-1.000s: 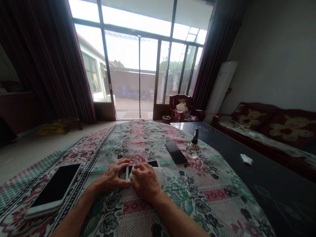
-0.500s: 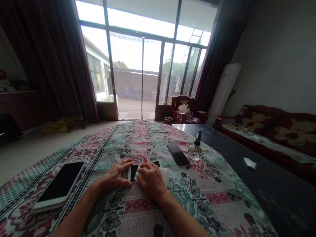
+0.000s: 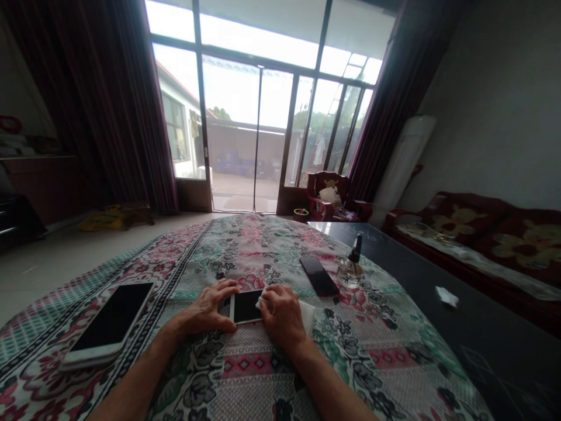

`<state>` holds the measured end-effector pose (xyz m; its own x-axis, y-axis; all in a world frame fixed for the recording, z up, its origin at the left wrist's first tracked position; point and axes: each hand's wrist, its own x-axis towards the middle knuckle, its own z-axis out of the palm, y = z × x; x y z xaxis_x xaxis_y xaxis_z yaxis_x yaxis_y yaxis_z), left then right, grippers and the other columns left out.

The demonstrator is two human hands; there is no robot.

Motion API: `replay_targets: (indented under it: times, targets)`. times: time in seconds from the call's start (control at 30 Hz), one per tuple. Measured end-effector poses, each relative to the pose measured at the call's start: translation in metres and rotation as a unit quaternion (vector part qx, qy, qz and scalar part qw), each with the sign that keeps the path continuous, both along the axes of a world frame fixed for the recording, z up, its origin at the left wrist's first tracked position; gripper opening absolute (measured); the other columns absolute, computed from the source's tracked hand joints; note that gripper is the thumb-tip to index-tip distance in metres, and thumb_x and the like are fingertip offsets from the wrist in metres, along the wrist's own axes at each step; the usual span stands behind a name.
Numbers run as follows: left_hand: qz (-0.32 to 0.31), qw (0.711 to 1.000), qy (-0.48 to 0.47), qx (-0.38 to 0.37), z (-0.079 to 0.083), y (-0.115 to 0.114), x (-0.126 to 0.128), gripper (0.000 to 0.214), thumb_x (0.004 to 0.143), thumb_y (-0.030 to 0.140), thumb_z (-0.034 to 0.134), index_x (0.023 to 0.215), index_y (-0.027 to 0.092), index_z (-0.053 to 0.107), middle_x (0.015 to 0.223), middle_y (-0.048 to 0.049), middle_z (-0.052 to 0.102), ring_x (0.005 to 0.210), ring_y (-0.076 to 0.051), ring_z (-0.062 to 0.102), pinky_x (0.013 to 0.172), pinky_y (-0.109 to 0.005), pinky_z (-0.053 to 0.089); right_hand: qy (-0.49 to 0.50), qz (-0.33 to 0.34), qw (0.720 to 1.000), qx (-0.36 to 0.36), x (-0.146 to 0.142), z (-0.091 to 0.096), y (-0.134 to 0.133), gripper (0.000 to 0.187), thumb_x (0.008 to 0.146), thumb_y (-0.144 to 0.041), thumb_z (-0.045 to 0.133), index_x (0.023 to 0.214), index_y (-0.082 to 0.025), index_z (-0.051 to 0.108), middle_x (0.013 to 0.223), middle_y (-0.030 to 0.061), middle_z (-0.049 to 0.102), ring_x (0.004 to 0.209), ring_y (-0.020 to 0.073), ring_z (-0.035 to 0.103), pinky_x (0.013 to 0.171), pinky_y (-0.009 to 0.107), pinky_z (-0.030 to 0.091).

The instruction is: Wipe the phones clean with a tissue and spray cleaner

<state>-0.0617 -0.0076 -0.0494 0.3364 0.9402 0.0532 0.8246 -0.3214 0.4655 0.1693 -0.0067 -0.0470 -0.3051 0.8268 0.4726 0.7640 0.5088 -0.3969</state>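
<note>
A white-framed smartphone [image 3: 245,307] lies screen up on the patterned tablecloth, its right end covered. My left hand [image 3: 207,309] steadies its left end, thumb at the near corner and fingertips at the far one. Bunched under the closed fingers of my right hand [image 3: 283,316] is a white tissue [image 3: 308,314], pressed on the right part of the screen; a flap of it sticks out to the right. Farther right, a black smartphone [image 3: 318,276] rests near a clear bottle with a black nozzle [image 3: 350,272].
At the left lies a larger white smartphone [image 3: 111,318]. The floral tablecloth [image 3: 245,365] spans the round table. To the right is a dark tabletop [image 3: 421,292] with a crumpled white scrap [image 3: 447,296], and beyond it a red wooden sofa [image 3: 482,225].
My right hand has slid the tissue rightward along the phone, uncovering more of the dark screen. The left hand keeps its place at the phone's left end.
</note>
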Motion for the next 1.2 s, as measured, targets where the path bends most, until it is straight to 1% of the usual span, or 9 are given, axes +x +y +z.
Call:
replay_targets:
  times: [0.17,0.23,0.33,0.47,0.63,0.77,0.87,1.03,1.2]
  targets:
    - [0.003,0.999,-0.002,0.033,-0.003,0.001,0.002,0.077,0.056,0.042,0.08,0.126,0.024,0.054,0.144,-0.0075,0.042,0.136,-0.031,0.03,0.113,-0.042,0.023,0.006,0.069,0.998,-0.008,-0.031,-0.002,-0.013,0.006,0.083,-0.028,0.06,0.085,-0.024,0.065,0.103,-0.0004,0.064,0.101,0.0192,0.051,0.088,0.032,0.035]
    - [0.0,0.999,-0.004,0.047,-0.005,0.002,0.002,0.076,0.055,0.041,0.08,0.124,0.023,0.056,0.143,-0.0081,0.043,0.134,-0.03,0.033,0.112,-0.041,0.025,0.009,0.081,0.997,-0.011,-0.036,-0.002,-0.015,0.006,0.082,-0.027,0.061,0.086,-0.024,0.064,0.104,-0.0009,0.063,0.101,0.0189,0.051,0.088,0.031,0.035]
    - [0.003,0.999,-0.006,0.05,-0.007,0.003,0.001,0.076,0.053,0.041,0.081,0.123,0.024,0.057,0.142,-0.0075,0.044,0.134,-0.03,0.033,0.111,-0.04,0.026,0.013,0.08,0.997,-0.016,-0.033,-0.001,-0.013,0.006,0.082,-0.027,0.061,0.086,-0.025,0.065,0.103,-0.0006,0.064,0.101,0.0187,0.051,0.089,0.031,0.035]
    - [0.006,0.999,-0.008,0.038,-0.005,0.002,0.001,0.077,0.053,0.045,0.081,0.123,0.024,0.056,0.142,-0.0077,0.044,0.135,-0.031,0.031,0.111,-0.042,0.025,0.015,0.043,0.999,-0.016,-0.017,0.001,-0.007,0.004,0.081,-0.025,0.061,0.082,-0.024,0.065,0.1,0.0002,0.064,0.099,0.019,0.052,0.088,0.031,0.036]
    - [-0.001,1.0,-0.01,0.029,-0.003,0.002,0.001,0.076,0.055,0.047,0.079,0.124,0.027,0.056,0.143,-0.0057,0.043,0.135,-0.031,0.031,0.111,-0.041,0.025,0.01,-0.041,0.999,-0.013,0.007,0.001,0.005,0.007,0.08,-0.019,0.059,0.08,-0.023,0.064,0.095,0.0024,0.065,0.095,0.0203,0.053,0.085,0.031,0.036]
    - [0.002,1.0,-0.007,0.021,-0.001,0.001,0.001,0.078,0.054,0.046,0.079,0.125,0.025,0.055,0.144,-0.0065,0.041,0.136,-0.031,0.029,0.111,-0.04,0.024,-0.004,-0.086,0.996,-0.01,0.012,0.001,0.008,0.01,0.083,-0.018,0.055,0.08,-0.021,0.064,0.094,0.0044,0.064,0.094,0.0211,0.053,0.084,0.032,0.036]
    - [0.006,1.0,-0.004,0.017,0.0,0.001,0.002,0.077,0.054,0.045,0.08,0.124,0.025,0.055,0.145,-0.007,0.041,0.136,-0.03,0.029,0.111,-0.04,0.024,-0.005,-0.059,0.998,-0.007,0.003,0.0,0.003,0.011,0.085,-0.02,0.054,0.081,-0.022,0.064,0.096,0.004,0.064,0.096,0.0209,0.052,0.085,0.032,0.036]
    - [0.01,1.0,0.001,0.015,0.001,0.001,0.004,0.075,0.055,0.041,0.079,0.124,0.025,0.055,0.143,-0.0074,0.042,0.136,-0.031,0.029,0.111,-0.042,0.024,-0.003,0.017,1.0,-0.012,-0.029,-0.003,-0.005,0.007,0.082,-0.028,0.059,0.083,-0.022,0.064,0.1,0.004,0.063,0.099,0.0219,0.051,0.087,0.034,0.036]
    - [0.012,1.0,-0.003,0.02,-0.001,0.002,0.006,0.072,0.055,0.038,0.078,0.123,0.025,0.055,0.142,-0.0071,0.044,0.135,-0.03,0.031,0.112,-0.041,0.024,0.003,0.017,0.999,-0.035,-0.056,-0.003,0.001,0.012,0.078,-0.03,0.062,0.087,-0.022,0.066,0.1,0.005,0.063,0.098,0.0226,0.052,0.086,0.035,0.037]
